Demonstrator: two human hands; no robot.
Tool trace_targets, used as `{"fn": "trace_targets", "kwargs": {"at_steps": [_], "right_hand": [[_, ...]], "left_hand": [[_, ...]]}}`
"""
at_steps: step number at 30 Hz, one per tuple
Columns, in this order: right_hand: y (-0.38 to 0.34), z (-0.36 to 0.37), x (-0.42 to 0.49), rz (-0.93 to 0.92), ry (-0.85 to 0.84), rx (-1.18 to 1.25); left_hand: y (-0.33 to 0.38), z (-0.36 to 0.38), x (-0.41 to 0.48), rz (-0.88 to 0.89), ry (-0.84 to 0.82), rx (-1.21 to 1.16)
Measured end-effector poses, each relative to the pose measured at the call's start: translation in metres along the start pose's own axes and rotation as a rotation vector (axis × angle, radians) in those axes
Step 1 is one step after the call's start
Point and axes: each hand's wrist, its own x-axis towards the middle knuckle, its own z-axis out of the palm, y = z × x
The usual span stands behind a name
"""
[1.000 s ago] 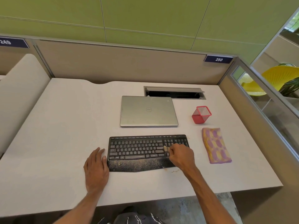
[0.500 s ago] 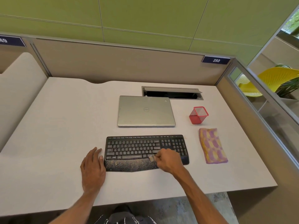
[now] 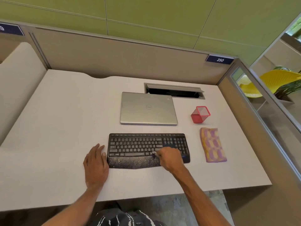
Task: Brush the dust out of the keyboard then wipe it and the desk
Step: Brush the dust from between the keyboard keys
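The brushing step is going on. The right hand (image 3: 171, 158) is curled tight around a small brush (image 3: 154, 153). The brush tip sits on the bottom row of keys of the black keyboard (image 3: 143, 142), just to the right of the long space key. The fingers hide most of the brush, so only its pale end shows.

The left hand (image 3: 96, 165) lies flat on the bench (image 3: 57, 128) with straight fingers and holds nothing. It rests at 9 o'clock from the keyboard, right by its left edge. I cannot tell if the thumb touches it. It looks like it is there to stop the keyboard sliding.

The keyboard lies in the middle of the bench, close to the person. Its palm rest (image 3: 130, 162), at 6 o'clock from the keys, is speckled with pale dust, so I think a lot of brushing is left. The next move calls for short, light strokes that push the dust off the keys, not deeper between them.

The cloth (image 3: 212, 145) for wiping lies untouched at 3 o'clock from the keyboard, near the right hand but apart from it. A shut laptop (image 3: 148, 108) lies at 12 o'clock, and a red cup (image 3: 200, 115) at about 2 o'clock.
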Motion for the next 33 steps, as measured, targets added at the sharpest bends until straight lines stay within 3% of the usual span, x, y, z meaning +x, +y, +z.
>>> {"fn": "trace_targets", "kwargs": {"at_steps": [3,9,15,20,23,29,33], "right_hand": [[-0.009,-0.004,0.0,-0.02,0.045,0.044],[0.001,-0.014,-0.004,0.116,-0.024,-0.01],[-0.037,-0.004,0.0,0.073,-0.035,0.086],[-0.029,-0.014,-0.001,0.242,0.066,0.25],[-0.02,-0.014,0.003,0.311,0.051,0.179],[-0.034,-0.004,0.01,0.182,-0.077,0.184],[-0.027,-0.011,0.012,0.228,0.007,0.278]], "left_hand": [[-0.001,-0.001,0.0,-0.002,-0.004,-0.004],[-0.002,-0.001,-0.001,0.001,-0.009,-0.013],[-0.005,-0.001,-0.001,0.013,-0.017,-0.045],[-0.007,-0.002,0.001,0.023,-0.013,-0.072],[-0.008,-0.001,-0.001,0.019,-0.009,-0.058],[-0.006,0.001,-0.001,0.011,-0.005,-0.059],[-0.008,0.0,0.001,0.026,0.01,-0.074]]}}
